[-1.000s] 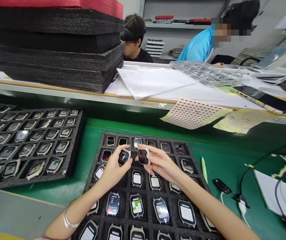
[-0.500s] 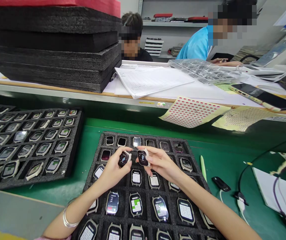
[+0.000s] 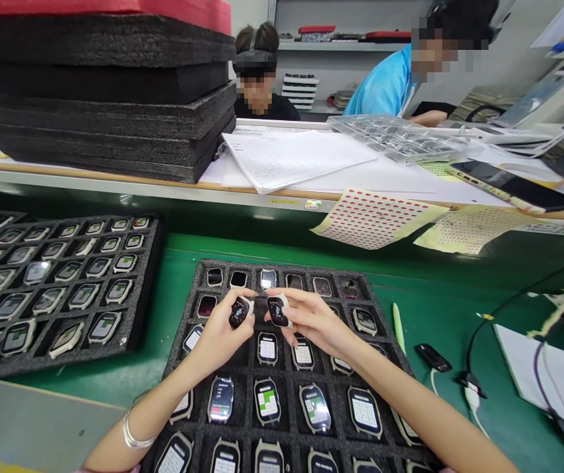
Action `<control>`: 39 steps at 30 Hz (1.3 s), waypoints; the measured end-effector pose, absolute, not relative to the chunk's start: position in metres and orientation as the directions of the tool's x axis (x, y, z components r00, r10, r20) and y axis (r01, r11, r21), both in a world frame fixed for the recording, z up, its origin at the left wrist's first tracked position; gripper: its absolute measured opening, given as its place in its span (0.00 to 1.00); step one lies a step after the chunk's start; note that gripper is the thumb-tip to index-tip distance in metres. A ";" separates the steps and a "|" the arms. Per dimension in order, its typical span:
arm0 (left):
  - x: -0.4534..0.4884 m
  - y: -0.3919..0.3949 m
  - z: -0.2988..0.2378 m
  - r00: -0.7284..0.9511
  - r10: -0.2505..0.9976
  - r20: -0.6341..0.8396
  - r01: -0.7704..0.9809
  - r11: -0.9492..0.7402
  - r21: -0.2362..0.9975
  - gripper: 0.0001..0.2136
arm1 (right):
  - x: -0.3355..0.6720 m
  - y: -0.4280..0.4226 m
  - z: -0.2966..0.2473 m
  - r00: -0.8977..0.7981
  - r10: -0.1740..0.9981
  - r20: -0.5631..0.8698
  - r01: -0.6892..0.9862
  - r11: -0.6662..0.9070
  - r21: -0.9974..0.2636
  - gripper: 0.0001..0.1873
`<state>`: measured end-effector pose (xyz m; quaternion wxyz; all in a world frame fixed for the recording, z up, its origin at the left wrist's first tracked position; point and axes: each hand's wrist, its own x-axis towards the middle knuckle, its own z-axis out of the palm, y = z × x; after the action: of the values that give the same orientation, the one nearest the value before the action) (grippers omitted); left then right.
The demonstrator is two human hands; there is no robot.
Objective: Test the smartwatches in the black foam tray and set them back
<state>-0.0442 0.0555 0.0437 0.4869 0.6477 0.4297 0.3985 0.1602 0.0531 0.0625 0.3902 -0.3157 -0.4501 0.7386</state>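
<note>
My left hand (image 3: pixel 220 328) is closed on a strapless smartwatch (image 3: pixel 239 313), its dark screen facing up with a small lit picture. A second strapless smartwatch (image 3: pixel 277 311), with a similar lit screen, is gripped between the fingers of my right hand (image 3: pixel 314 320). Both are held side by side, slightly apart, over a black foam tray (image 3: pixel 285 368). In the tray's compartments lie more strapless watches, such as a watch with a white grid on its screen (image 3: pixel 267 349) and a watch with a green and white screen (image 3: pixel 266 401).
Another foam tray of watches (image 3: pixel 136 309) lies to the left. A light green stick (image 3: pixel 398 328) and a small black device with a white cable (image 3: pixel 433 357) are at the right. Stacked foam (image 3: pixel 99 112), papers (image 3: pixel 296 157) and a phone (image 3: pixel 513 185) rest on the shelf; two people sit beyond.
The view has shifted slightly. Both hands keep hold of their watches in nearly the same place. The person in blue has moved their hands mostly out of sight.
</note>
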 end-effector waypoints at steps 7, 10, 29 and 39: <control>-0.043 0.053 0.047 0.324 0.942 0.085 0.165 -0.144 0.976 0.16 | 0.160 0.053 0.063 -0.491 0.863 -0.122 -0.288 -0.293 -0.912 0.20; -0.043 0.054 0.047 0.322 0.944 0.078 0.173 -0.140 0.975 0.17 | 0.160 0.054 0.063 -0.492 0.863 -0.119 -0.289 -0.291 -0.912 0.20; -0.046 0.055 0.046 0.268 0.959 0.097 0.184 -0.150 0.971 0.15 | 0.160 0.054 0.061 -0.485 0.861 -0.151 -0.254 -0.304 -0.918 0.23; -0.042 0.059 0.053 0.339 0.934 -0.115 -0.237 0.203 0.950 0.21 | 0.164 0.058 0.059 -0.539 0.825 -0.168 -0.289 -0.369 -0.883 0.23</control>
<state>-0.0423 0.0589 0.0527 0.6769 0.4599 0.3787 0.4323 0.1645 0.0577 0.0594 0.3639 -0.3131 -0.4280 0.7657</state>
